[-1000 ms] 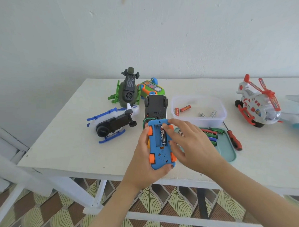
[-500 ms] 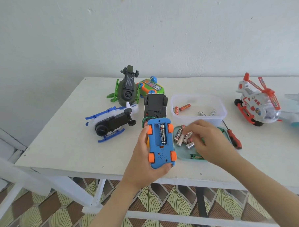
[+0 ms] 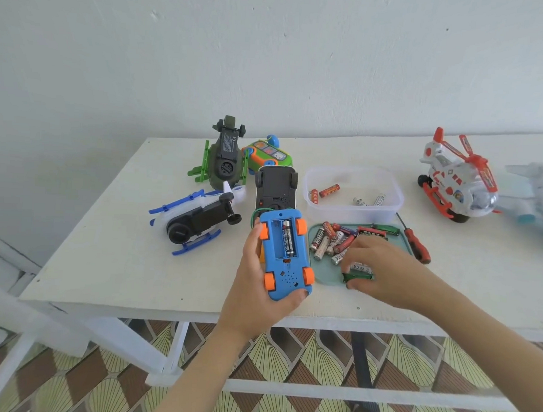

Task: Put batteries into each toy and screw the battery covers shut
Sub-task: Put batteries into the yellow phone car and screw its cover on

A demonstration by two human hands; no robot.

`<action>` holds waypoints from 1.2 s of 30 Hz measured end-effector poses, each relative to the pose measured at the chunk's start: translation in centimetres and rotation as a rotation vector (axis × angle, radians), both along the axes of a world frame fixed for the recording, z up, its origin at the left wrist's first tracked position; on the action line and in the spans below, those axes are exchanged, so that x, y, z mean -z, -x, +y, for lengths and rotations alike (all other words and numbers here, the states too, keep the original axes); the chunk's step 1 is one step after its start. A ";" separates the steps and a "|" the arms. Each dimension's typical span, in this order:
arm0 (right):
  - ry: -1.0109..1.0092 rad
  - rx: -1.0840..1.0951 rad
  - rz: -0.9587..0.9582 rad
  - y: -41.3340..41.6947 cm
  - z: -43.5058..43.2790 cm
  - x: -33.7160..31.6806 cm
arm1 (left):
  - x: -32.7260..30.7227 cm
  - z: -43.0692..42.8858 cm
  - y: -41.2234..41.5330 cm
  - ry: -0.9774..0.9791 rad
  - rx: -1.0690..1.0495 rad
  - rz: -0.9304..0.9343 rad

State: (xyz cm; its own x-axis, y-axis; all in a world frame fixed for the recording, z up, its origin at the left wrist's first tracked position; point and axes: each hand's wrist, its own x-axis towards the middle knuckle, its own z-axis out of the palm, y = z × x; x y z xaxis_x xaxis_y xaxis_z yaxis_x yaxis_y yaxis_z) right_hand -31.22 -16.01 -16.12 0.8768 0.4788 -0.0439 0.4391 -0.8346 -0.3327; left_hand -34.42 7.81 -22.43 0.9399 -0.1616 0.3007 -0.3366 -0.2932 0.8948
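My left hand holds a blue toy car upside down, orange wheels up. Its battery bay is open with one black battery in the right slot and the left slot empty. My right hand reaches over the teal tray of loose batteries. Its fingers curl over a green battery and a white one at the tray's near edge. A red-handled screwdriver lies to the right of the tray.
On the white table are a clear tub with a few batteries, an upturned black car, a blue-white helicopter, a green helicopter, a small green-orange car and a red-white helicopter at the right.
My right hand left the blue car's battery bay and moved right and down onto the tray's near edge, closing over batteries there. The left hand keeps holding the car.
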 end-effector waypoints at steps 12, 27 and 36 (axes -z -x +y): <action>-0.530 0.118 0.054 0.5 4.2 -3.4 | -0.2 -0.2 0.3 -0.013 -0.020 -0.027; -0.294 0.008 -0.160 1.3 9.8 -3.8 | -0.2 -0.1 0.1 -0.044 -0.031 -0.039; -0.351 -0.016 -0.419 1.8 9.5 -0.4 | -0.4 0.1 0.1 -0.048 -0.007 -0.054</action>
